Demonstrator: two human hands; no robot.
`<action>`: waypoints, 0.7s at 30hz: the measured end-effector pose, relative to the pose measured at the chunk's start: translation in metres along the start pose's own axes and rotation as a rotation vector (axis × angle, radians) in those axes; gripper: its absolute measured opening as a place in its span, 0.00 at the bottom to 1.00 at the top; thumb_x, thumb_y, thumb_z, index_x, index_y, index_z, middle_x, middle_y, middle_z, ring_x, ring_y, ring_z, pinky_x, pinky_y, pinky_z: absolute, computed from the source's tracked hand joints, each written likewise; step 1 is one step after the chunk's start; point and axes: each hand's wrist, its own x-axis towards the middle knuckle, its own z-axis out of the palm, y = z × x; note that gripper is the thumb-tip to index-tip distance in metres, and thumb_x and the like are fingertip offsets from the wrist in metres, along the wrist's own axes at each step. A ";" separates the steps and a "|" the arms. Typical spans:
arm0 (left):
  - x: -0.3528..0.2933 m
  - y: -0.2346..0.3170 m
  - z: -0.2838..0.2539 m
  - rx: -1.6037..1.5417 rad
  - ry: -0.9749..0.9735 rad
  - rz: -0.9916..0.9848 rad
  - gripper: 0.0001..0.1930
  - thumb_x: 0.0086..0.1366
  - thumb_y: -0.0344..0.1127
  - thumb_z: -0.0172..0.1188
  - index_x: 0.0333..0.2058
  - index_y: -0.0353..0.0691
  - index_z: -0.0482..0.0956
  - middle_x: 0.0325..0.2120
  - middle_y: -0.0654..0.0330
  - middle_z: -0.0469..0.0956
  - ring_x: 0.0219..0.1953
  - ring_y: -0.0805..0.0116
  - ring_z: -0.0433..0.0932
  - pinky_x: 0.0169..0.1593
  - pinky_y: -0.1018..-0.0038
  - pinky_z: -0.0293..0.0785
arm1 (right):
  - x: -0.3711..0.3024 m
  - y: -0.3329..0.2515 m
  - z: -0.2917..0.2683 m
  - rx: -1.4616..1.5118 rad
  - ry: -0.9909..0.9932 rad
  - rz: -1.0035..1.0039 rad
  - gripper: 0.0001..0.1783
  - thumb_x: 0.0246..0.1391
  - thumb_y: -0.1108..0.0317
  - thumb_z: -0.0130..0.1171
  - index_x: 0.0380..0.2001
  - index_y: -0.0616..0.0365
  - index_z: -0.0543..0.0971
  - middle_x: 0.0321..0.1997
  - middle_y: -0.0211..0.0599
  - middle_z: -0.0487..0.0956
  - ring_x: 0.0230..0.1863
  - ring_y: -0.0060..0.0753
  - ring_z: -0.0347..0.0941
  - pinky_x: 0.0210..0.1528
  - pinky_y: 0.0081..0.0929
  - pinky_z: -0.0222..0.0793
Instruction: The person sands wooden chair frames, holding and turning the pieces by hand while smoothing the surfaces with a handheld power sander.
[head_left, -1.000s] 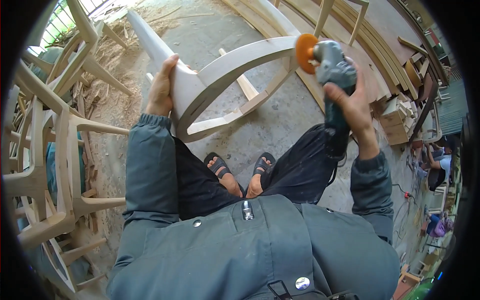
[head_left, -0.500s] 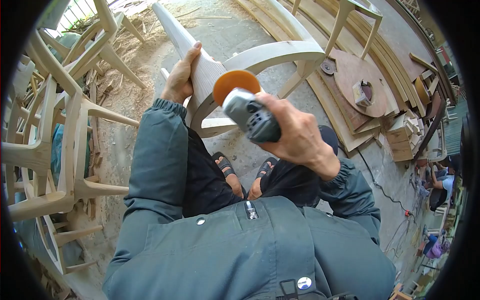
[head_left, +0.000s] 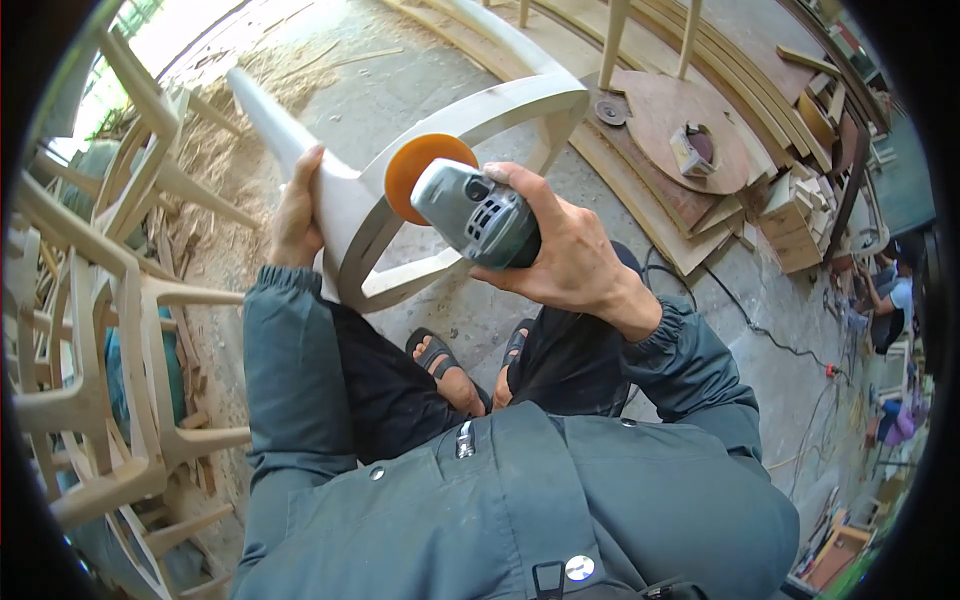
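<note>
Unfinished wooden chair frame (head_left: 470,110) fills the upper centre of the frame, tipped over with one pale leg (head_left: 300,150) running toward the upper left; its lower part rests against the person's knees. Left hand (head_left: 297,215) is wrapped around that leg at centre left, fingers closed on the wood. Right hand (head_left: 565,255), just right of centre, is clenched around the body of a grey angle grinder (head_left: 475,215), whose orange sanding disc (head_left: 425,170) sits right at the curved rail of the frame; contact or a thin gap, cannot tell. Risks as judged from here: the disc lies near the left hand's fingers, so a kick off the curved rail could carry it onto them; a one-handed hold on the grinder gives little check on such a jump. The frame is steadied only by hand and legs, so it could roll under pressure and the disc gouge the rail. Sandalled feet (head_left: 450,375) sit bare-toed below the work, open to a dropped tool. A black cable (head_left: 740,315) trails over the floor at right and could snag. Hidden or unclear: whether the disc is spinning; the grinder's switch and guard; the far side of the frame; stacked chairs (head_left: 90,330) at left are cut off by the rim; a person (head_left: 895,295) at the far right edge is too small to read.
</note>
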 end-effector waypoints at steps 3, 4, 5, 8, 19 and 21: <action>-0.009 -0.001 0.007 -0.010 -0.014 -0.025 0.35 0.63 0.57 0.69 0.56 0.34 0.70 0.40 0.54 0.78 0.41 0.61 0.82 0.49 0.64 0.82 | -0.003 0.027 -0.021 0.115 0.078 0.118 0.54 0.43 0.55 0.82 0.69 0.53 0.62 0.56 0.54 0.80 0.55 0.54 0.82 0.57 0.41 0.79; -0.009 0.000 -0.006 -0.004 0.011 -0.035 0.35 0.64 0.58 0.68 0.56 0.35 0.70 0.40 0.54 0.79 0.41 0.60 0.83 0.49 0.63 0.83 | 0.003 0.035 -0.027 0.109 0.120 0.143 0.52 0.45 0.54 0.81 0.69 0.53 0.62 0.56 0.58 0.80 0.56 0.56 0.81 0.56 0.43 0.79; -0.012 0.000 -0.008 -0.021 -0.010 -0.041 0.34 0.64 0.58 0.68 0.55 0.36 0.71 0.39 0.54 0.79 0.41 0.60 0.83 0.50 0.62 0.83 | 0.008 0.046 -0.034 0.095 0.163 0.175 0.51 0.47 0.52 0.79 0.68 0.53 0.61 0.56 0.61 0.79 0.57 0.58 0.80 0.56 0.45 0.79; -0.018 -0.003 -0.016 -0.047 -0.001 -0.067 0.33 0.63 0.58 0.68 0.54 0.37 0.71 0.38 0.54 0.79 0.41 0.60 0.83 0.50 0.61 0.83 | 0.024 0.093 -0.053 0.203 0.265 0.342 0.51 0.48 0.48 0.78 0.67 0.58 0.62 0.55 0.53 0.79 0.55 0.47 0.79 0.56 0.37 0.77; 0.004 0.002 0.011 0.017 0.126 0.009 0.34 0.62 0.55 0.71 0.55 0.36 0.73 0.40 0.57 0.78 0.43 0.64 0.80 0.47 0.65 0.81 | -0.007 0.044 -0.002 0.273 0.117 -0.023 0.55 0.43 0.58 0.82 0.70 0.51 0.61 0.59 0.55 0.77 0.55 0.52 0.81 0.56 0.44 0.81; 0.005 -0.004 0.010 -0.028 0.106 -0.018 0.32 0.63 0.53 0.70 0.55 0.36 0.72 0.40 0.56 0.77 0.43 0.64 0.80 0.46 0.65 0.82 | -0.005 0.040 0.021 0.237 0.125 -0.140 0.53 0.43 0.60 0.81 0.69 0.51 0.61 0.56 0.56 0.79 0.51 0.58 0.83 0.51 0.45 0.84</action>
